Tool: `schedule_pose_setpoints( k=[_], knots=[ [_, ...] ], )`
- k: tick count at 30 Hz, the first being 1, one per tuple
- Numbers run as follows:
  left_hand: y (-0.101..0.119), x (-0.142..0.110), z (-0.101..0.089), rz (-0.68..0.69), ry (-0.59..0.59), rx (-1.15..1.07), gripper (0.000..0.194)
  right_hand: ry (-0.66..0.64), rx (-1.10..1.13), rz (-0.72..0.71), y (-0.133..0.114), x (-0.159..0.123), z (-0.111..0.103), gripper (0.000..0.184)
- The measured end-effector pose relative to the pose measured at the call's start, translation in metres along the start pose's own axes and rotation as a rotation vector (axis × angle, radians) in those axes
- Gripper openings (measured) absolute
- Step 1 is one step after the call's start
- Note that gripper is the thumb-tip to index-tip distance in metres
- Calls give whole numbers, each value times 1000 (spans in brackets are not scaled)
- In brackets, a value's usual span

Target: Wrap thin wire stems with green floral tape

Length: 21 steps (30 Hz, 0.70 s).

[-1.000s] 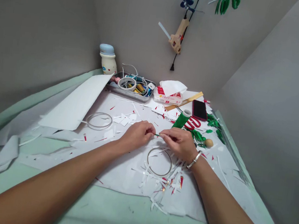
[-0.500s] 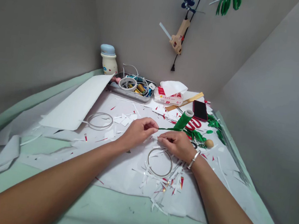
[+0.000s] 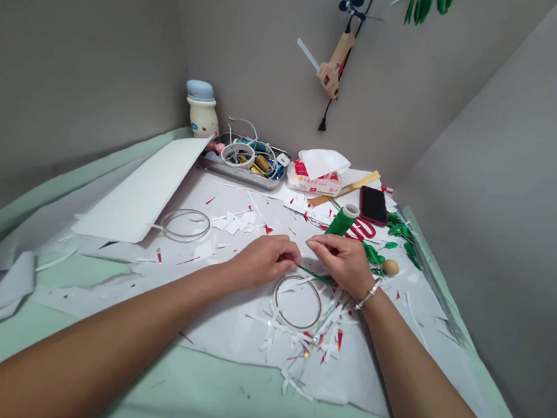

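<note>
Over the white paper sheet (image 3: 225,324) on the worktop (image 3: 198,388), a thin green strip (image 3: 316,276) is pinched firmly in the left hand (image 3: 265,259), seemingly to keep its end under control; the right hand (image 3: 343,260) is curled just beside it, its hold hidden. Just below, a bare wire ring (image 3: 295,327) is left among white paper scraps (image 3: 312,354). Farther back, a green tape roll (image 3: 342,220) and red-handled scissors (image 3: 362,229) are kept within reach, a steel tray (image 3: 241,179) of wires behind them.

Wire ring (image 3: 274,297) prob. on paper sheet (image 3: 225,327)
</note>
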<state>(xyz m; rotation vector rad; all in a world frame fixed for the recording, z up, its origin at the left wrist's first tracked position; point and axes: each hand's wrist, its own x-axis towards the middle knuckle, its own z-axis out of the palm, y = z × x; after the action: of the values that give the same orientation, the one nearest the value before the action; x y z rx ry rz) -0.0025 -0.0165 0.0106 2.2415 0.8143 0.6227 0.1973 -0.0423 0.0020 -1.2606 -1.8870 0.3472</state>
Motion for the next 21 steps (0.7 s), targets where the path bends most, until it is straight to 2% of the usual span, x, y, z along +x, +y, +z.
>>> schedule_pose_setpoints(
  k=[3, 5, 9, 13, 15, 17, 21],
  knots=[
    [3, 0, -1, -10, -1, -178, 10, -40, 22, 111, 9, 0, 1, 21],
    [3, 1, -2, -61, 43, -270, 10, -96, 27, 122, 10, -1, 2, 23],
    [-2, 4, -3, -140, 185, -300, 13, -199, -19, 38, 1, -3, 7, 20],
    [-9, 6, -3, -196, 311, -156, 13, -298, -77, -97, -12, -4, 10, 16],
    [-12, 6, -2, -197, 336, -30, 11, -244, -116, -165, -16, -4, 9, 15],
    [-12, 5, -1, -170, 314, 75, 11, -162, -166, -211, -18, -3, 8, 16],
    [-6, 2, 2, -64, 143, 132, 12, -47, -155, -191, -15, -1, 3, 18]
  ],
)
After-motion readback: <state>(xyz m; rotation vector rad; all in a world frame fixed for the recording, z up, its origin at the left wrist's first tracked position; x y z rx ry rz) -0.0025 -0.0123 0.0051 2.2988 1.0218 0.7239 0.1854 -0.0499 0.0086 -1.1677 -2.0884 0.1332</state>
